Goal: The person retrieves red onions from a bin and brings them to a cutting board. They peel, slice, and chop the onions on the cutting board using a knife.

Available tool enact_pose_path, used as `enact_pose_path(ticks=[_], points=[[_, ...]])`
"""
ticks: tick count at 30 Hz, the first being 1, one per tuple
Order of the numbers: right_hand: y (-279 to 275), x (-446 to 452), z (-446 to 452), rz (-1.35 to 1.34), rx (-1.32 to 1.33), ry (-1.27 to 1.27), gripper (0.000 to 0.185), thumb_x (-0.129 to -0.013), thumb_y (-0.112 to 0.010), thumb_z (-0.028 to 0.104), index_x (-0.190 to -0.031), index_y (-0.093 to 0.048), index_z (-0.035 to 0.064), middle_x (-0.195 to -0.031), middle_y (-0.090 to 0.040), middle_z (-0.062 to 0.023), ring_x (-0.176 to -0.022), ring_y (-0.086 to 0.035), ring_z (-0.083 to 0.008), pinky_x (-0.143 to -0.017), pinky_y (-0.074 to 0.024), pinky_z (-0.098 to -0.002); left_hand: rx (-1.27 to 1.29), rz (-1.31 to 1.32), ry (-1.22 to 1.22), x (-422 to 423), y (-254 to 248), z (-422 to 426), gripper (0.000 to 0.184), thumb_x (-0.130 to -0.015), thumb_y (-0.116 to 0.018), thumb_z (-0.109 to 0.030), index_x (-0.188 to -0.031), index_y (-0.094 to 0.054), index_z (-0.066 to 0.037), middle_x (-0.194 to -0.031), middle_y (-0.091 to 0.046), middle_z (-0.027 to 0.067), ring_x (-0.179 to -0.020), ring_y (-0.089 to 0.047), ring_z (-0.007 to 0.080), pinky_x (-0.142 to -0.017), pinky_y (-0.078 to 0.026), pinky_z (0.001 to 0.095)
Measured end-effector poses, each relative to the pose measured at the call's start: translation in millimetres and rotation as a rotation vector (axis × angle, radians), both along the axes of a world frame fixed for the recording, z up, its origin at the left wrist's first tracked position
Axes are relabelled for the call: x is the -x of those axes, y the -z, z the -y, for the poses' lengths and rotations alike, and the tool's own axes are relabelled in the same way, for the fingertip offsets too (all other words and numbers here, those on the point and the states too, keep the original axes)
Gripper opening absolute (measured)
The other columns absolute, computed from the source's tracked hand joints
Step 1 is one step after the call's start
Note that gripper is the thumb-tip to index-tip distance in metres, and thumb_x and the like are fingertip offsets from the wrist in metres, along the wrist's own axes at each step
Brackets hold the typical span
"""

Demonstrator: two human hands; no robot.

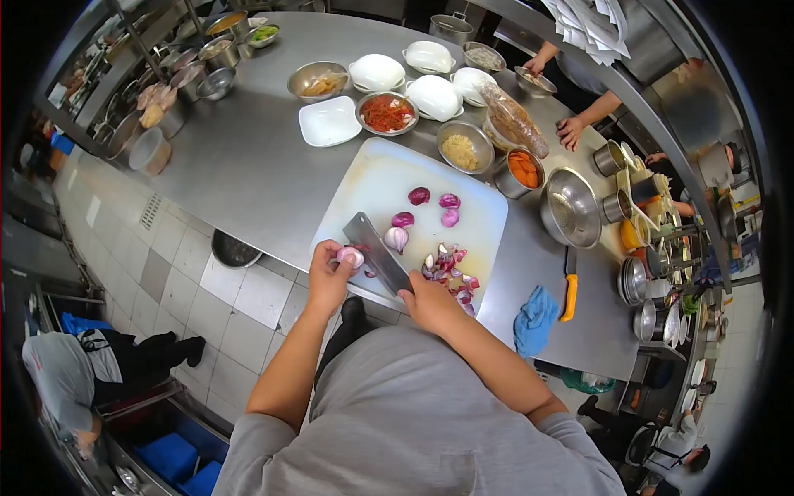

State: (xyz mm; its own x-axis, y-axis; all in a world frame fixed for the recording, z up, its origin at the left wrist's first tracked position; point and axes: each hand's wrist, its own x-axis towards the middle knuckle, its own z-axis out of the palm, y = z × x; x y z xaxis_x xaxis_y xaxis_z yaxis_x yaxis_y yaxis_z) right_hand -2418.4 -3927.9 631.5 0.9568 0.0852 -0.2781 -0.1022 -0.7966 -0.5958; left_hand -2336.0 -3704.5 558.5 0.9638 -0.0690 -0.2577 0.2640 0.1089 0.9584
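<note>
Blue cloth (537, 321), square dish (329, 121), floor drain (150, 211)

Commercial kitchen, restaurant type.
Long stainless counter (248, 124) with metal bowls of prepped food (386, 112) and stacked white dishes (376, 73) at top centre; paper slips (589, 26) hung upper right; tiled floor (186, 273) with drain grate (150, 212) at left; other workers at lower left, lower right, upper right.

A pinkish-white onion (351, 258) sits in the left hand (328, 273), over the near edge of the white cutting board (351, 194). Beside it, the right hand (430, 302) grips a cleaver (376, 250), its broad gray blade slanting far-left. Purple onion pieces (403, 219) lie loosely mid-board; purple-and-white scraps (451, 266) are heaped near its right side.
</note>
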Motion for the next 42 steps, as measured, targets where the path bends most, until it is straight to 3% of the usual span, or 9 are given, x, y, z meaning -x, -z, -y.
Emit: enact_pose_path(ticks=[4, 11, 13, 17, 23, 32, 38, 40, 42], points=[[-29.0, 9.5, 10.4, -0.037, -0.014, 0.057, 0.029, -0.104, -0.068, 0.027, -0.113, -0.058, 0.002, -0.093, -0.072, -0.0274, -0.092, -0.07, -0.0501, -0.079, -0.0525, -0.0583, 0.516, -0.285, 0.014, 5.8, -24.2, -3.2, 0.03, -0.104, -0.069, -0.001, -0.13, -0.057, -0.009, -0.128, -0.065, 0.0096, -0.113, -0.069, 0.0214, -0.096, -0.062, 0.0352], [-73.1, 27.7, 33.3, 0.095, -0.186, 0.321, 0.032, -0.096, -0.078, 0.02, -0.12, -0.065, 0.0027, -0.095, -0.075, -0.0206, -0.093, -0.072, -0.0437, -0.086, -0.0543, -0.0504, 0.5, -0.237, 0.283, 17.0, -47.2, 40.4, 0.028, -0.101, -0.069, 0.005, -0.125, -0.059, -0.007, -0.125, -0.067, 0.0086, -0.114, -0.069, 0.0206, -0.104, -0.059, 0.0387], [-69.1, 28.4, 37.0, 0.219, -0.327, 0.42, 0.035, -0.092, -0.081, 0.015, -0.12, -0.065, 0.0013, -0.098, -0.077, -0.0197, -0.092, -0.075, -0.0385, -0.083, -0.0562, -0.0452, 0.391, -0.055, 0.436, 19.3, -52.0, 59.1, 0.03, -0.099, -0.073, 0.003, -0.123, -0.059, -0.008, -0.121, -0.069, 0.0054, -0.114, -0.068, 0.0173, -0.103, -0.058, 0.035], [-60.5, 35.2, 44.9, 0.288, -0.529, 0.574, 0.033, -0.094, -0.079, 0.009, -0.122, -0.066, -0.0018, -0.099, -0.081, -0.016, -0.087, -0.079, -0.0245, -0.076, -0.0584, -0.0355, 0.416, 0.016, 0.55, 25.5, -75.8, 86.6, 0.03, -0.098, -0.074, 0.005, -0.122, -0.06, -0.006, -0.12, -0.069, 0.0057, -0.113, -0.068, 0.016, -0.102, -0.058, 0.035], [-75.9, 51.0, 51.3, 0.228, -0.504, 0.67, 0.029, -0.095, -0.079, 0.012, -0.119, -0.068, -0.0024, -0.087, -0.08, -0.0127, -0.075, -0.075, -0.0181, -0.069, -0.0577, -0.0361, 0.43, 0.059, 0.596, 32.7, -75.1, 105.5, 0.031, -0.096, -0.076, 0.006, -0.12, -0.06, -0.004, -0.116, -0.07, 0.006, -0.113, -0.068, 0.0157, -0.101, -0.058, 0.0352], [-59.3, 53.8, 52.9, 0.38, -0.315, 0.618, 0.034, -0.092, -0.079, 0.014, -0.119, -0.068, -0.0037, -0.089, -0.074, -0.0252, -0.073, -0.075, -0.0313, -0.069, -0.0568, -0.038, 0.233, -0.037, 0.55, 41.6, -80.7, 114.2, 0.029, -0.092, -0.077, 0.011, -0.115, -0.065, -0.001, -0.115, -0.072, 0.0085, -0.107, -0.071, 0.0163, -0.097, -0.06, 0.0338], [-36.3, 52.3, 55.4, 0.305, -0.487, 0.655, 0.034, -0.09, -0.077, 0.009, -0.121, -0.068, -0.0028, -0.092, -0.077, -0.021, -0.081, -0.078, -0.0293, -0.074, -0.0587, -0.0387, 0.252, -0.031, 0.544, 43.0, -72.1, 109.7, 0.029, -0.093, -0.076, 0.011, -0.116, -0.064, -0.001, -0.117, -0.073, 0.0097, -0.108, -0.071, 0.017, -0.096, -0.061, 0.0345], [-29.5, 52.1, 56.6, 0.317, -0.507, 0.645, 0.034, -0.09, -0.076, 0.008, -0.121, -0.068, -0.0026, -0.091, -0.078, -0.0196, -0.082, -0.078, -0.0286, -0.075, -0.0592, -0.0385, 0.327, -0.013, 0.647, 38.4, -61.4, 102.2, 0.026, -0.099, -0.074, 0.0, -0.122, -0.063, -0.003, -0.11, -0.074, 0.0079, -0.085, -0.072, 0.0122, -0.067, -0.059, 0.0272], [-25.4, 52.3, 59.1, 0.329, -0.525, 0.638, 0.033, -0.09, -0.075, 0.007, -0.121, -0.068, -0.0024, -0.091, -0.078, -0.0182, -0.084, -0.078, -0.0279, -0.076, -0.0596, -0.0382, 0.393, -0.05, 0.681, 34.5, -54.5, 92.3, 0.025, -0.101, -0.073, 0.0, -0.123, -0.062, -0.004, -0.111, -0.074, 0.0078, -0.088, -0.072, 0.0136, -0.072, -0.06, 0.029]])
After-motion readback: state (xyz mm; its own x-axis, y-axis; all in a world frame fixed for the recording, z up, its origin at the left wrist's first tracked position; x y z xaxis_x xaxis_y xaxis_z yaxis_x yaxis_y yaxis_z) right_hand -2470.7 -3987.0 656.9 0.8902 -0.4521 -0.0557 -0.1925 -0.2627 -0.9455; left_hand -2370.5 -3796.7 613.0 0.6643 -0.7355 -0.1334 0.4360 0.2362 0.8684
